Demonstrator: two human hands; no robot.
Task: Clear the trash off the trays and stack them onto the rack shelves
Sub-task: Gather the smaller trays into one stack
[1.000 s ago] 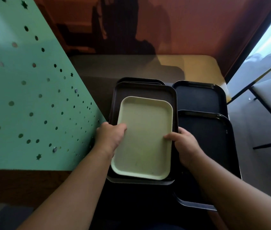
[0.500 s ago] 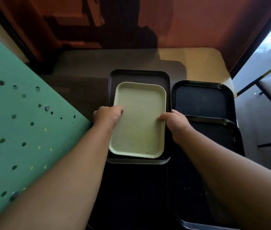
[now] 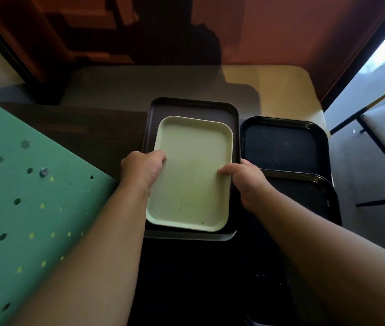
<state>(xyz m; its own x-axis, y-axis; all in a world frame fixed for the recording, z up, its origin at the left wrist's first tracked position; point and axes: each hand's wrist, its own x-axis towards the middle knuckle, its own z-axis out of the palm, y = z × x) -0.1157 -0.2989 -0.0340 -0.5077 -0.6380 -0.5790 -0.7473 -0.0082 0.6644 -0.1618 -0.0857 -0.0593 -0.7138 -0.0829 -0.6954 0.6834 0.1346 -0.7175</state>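
Observation:
A pale green tray [image 3: 192, 170] lies inside a larger dark brown tray [image 3: 193, 109] in the middle of the view. My left hand [image 3: 143, 168] grips the left edges of both trays, thumb on the green tray's surface. My right hand [image 3: 245, 180] grips their right edges, thumb on the green tray too. The green tray carries only small specks near its front edge. To the right sit two black trays, one farther back [image 3: 283, 144] and one nearer [image 3: 309, 198], overlapping.
A green perforated panel [image 3: 22, 208] with small round and star holes stands at the left. A dark surface [image 3: 73, 128] lies beyond it, with a beige tabletop [image 3: 278, 90] behind the trays. A chair frame [image 3: 379, 137] is at the right.
Both hands have carried the green and brown trays forward, away from me, over the last second. The camera view has shifted, so the green panel shows lower on the left.

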